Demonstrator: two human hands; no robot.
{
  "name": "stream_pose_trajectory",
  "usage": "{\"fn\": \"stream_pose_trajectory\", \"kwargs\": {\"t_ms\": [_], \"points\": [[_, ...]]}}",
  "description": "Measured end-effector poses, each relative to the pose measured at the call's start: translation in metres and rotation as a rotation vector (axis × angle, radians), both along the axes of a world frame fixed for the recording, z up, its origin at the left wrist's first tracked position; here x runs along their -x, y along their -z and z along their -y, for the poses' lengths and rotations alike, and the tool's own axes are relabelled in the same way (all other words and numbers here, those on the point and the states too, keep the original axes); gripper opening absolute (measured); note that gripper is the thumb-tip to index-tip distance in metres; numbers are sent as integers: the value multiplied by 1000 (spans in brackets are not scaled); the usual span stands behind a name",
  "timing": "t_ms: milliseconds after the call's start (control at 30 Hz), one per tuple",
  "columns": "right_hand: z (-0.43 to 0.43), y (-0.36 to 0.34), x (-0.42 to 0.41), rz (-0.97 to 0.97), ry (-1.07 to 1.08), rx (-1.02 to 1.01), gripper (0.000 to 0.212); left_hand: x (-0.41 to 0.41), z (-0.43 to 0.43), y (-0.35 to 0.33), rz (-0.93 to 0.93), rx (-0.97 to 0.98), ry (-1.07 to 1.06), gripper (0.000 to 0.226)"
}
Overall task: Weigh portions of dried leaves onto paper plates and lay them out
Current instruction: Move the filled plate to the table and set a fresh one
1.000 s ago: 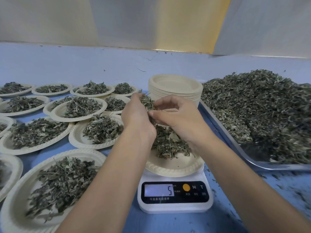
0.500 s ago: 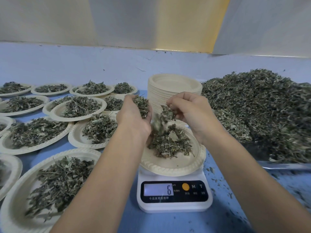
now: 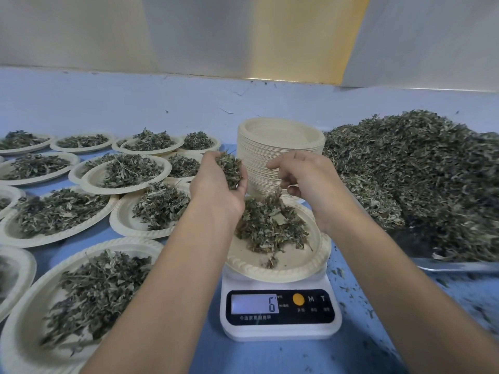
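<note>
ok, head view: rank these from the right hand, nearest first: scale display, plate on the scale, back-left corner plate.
1. plate on the scale, just under the right hand.
2. scale display, nearer the camera.
3. back-left corner plate, far left.

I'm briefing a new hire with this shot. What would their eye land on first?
Probably the centre: the left hand grips a clump of leaves, right hand beside it, over the plate on the white scale, reading 6. Then the huge leaf heap at right and filled plates spread at left.
</note>
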State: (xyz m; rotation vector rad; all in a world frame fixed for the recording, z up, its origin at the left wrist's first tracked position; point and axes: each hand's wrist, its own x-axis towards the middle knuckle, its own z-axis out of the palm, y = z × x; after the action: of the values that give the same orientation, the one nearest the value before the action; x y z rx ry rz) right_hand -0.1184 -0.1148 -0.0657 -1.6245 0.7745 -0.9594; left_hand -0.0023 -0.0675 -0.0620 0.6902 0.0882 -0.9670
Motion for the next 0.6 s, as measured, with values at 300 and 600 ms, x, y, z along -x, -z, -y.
{"fn": "stream_pose_trajectory", "kwargs": {"t_ms": [300, 600], "points": [[-1, 0, -1, 45, -18, 10, 22, 3, -1, -2, 6, 24, 24, 13], [-12, 1, -9, 90, -135, 231, 22, 18, 2, -5, 179, -41, 111, 8]]}}
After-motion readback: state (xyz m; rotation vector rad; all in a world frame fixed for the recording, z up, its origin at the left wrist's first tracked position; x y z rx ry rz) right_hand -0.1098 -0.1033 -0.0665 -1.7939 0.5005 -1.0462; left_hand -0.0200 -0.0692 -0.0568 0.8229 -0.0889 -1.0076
